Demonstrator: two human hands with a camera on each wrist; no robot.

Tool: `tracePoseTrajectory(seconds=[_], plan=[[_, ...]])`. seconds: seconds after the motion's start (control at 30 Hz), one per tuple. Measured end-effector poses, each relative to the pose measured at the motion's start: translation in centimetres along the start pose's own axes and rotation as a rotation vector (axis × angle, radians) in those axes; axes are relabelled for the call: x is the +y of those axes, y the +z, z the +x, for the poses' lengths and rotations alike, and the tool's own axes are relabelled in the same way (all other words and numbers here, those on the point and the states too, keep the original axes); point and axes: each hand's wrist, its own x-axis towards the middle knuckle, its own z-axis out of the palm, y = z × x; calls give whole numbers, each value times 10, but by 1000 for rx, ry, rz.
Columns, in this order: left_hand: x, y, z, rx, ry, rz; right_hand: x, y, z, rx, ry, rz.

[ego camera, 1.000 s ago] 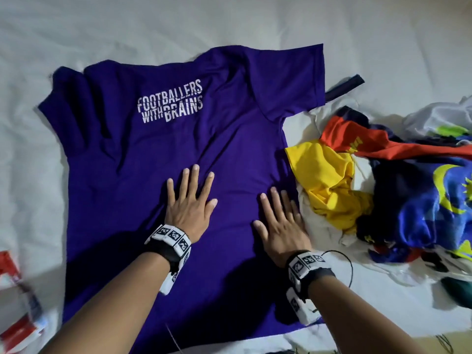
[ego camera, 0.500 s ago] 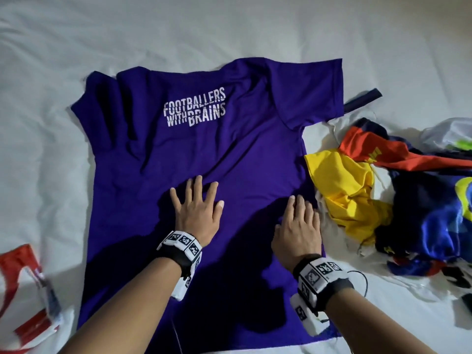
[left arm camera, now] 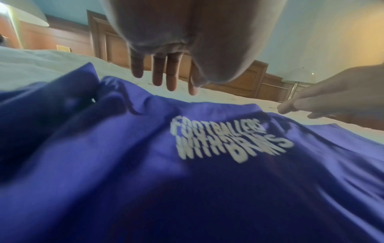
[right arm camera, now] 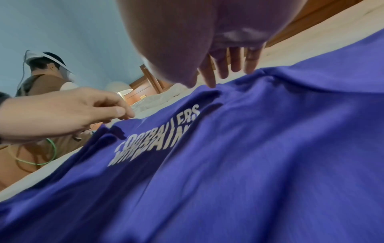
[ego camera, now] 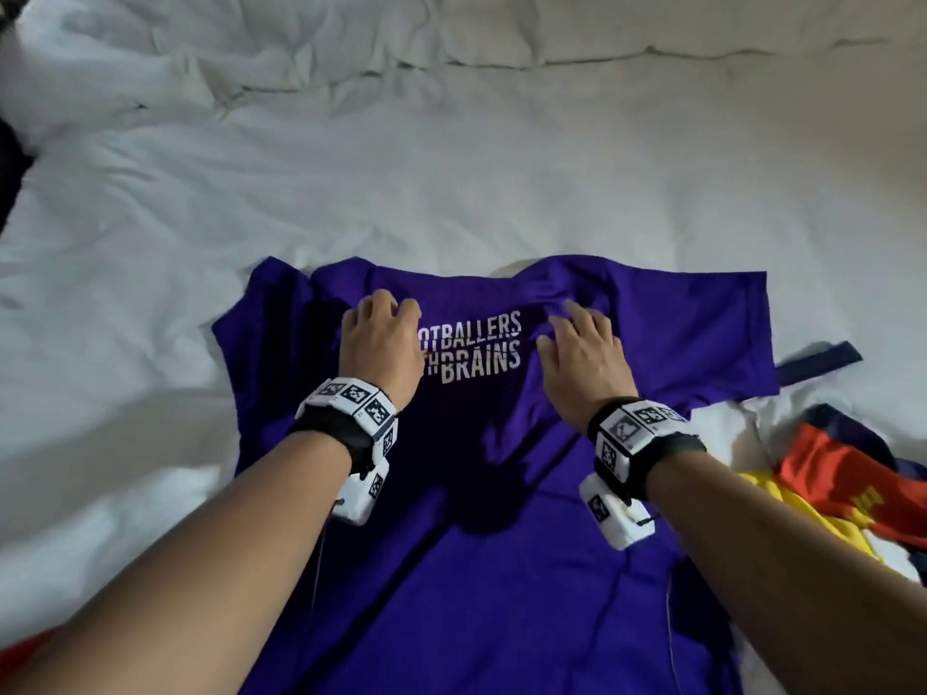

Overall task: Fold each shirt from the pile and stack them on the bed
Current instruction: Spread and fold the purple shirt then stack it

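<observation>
Head view: purple shirt spread flat on the white bed, back side up, collar end farthest from the person.
Print: white capitals on the shirt below the collar, partly covered by the left hand; readable as "OTBALLERS" over "BRAINS". Left wrist view, blurred: "FOOTBALLERS WITH BRAINS".
Left hand: over the shirt's left shoulder, at the print's left end; fingers straight and slightly spread, tips pointing down at the collar edge, holding nothing. Contact with the cloth: cannot tell.
Right hand: right of the print, fingers extended and apart, tips resting on a raised crease near the collar.
Pile: right of the shirt, red, yellow and dark cloth bunched together, just beside its right side.
Strap: dark strip on the bed, just past the shirt's right sleeve.
Wristbands: black bands with white blocks bearing square black-and-white codes, on both wrists.
</observation>
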Motion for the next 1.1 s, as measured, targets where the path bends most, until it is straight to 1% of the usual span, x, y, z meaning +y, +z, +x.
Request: tracePoseTrajectory(seconds=[0.1, 0.17, 0.23, 0.33, 0.37, 0.4, 0.47, 0.53, 0.57, 0.6, 0.63, 0.67, 0.7, 0.73, 0.8, 0.83, 0.93, 0.97, 1.0, 1.03, 1.1], plan=[[-30, -3, 46, 8, 24, -36, -1, -10, 58, 18, -71, 85], [-43, -3, 69, -34, 15, -55, -4, -16, 88, -16, -92, 81], [-50, -2, 84, -151, 47, -48, -8, -19, 109, -98, -100, 7], [-53, 0, 95, -384, 202, 77, -10, -20, 121, -249, -147, -213], [-52, 1, 96, -424, 231, 134, -9, -21, 121, -272, -176, -294], [-52, 0, 98, -434, 240, 175, -8, -22, 121, -289, -199, -356], [-54, -3, 99, -395, 227, 183, -5, -24, 122, -327, -220, -374], [-56, -7, 95, -301, 214, 122, 1, -27, 123, -333, -232, -315], [-58, -9, 91, -250, 204, 67, 5, -26, 124, -286, -238, -251], [-60, -11, 85, -215, 189, -5, 9, -23, 125, -195, -238, -140], [-61, -13, 80, -202, 158, -85, 11, -21, 124, -72, -216, 19], [-62, -13, 76, -206, 108, -160, 12, -21, 124, 47, -161, 187], [-63, -16, 74, -237, 35, -220, 12, -22, 123, 127, -83, 330], [-63, -18, 76, -285, -55, -265, 11, -22, 123, 162, -1, 425], [-62, -22, 83, -380, -230, -331, 8, -20, 124, 135, 96, 477], [-61, -22, 87, -407, -276, -332, 7, -18, 125, 97, 106, 460], [-64, -17, 97, -400, -272, -295, 3, -14, 126, -36, 117, 297], [-65, -15, 100, -371, -274, -335, 2, -14, 127, -49, 132, 240], [-66, -13, 102, -316, -280, -396, 1, -14, 130, -26, 138, 221], [-66, -13, 104, -225, -282, -456, 1, -15, 133, 22, 133, 247], [-66, -13, 108, 30, -269, -526, 1, -17, 138, 127, 109, 366]])
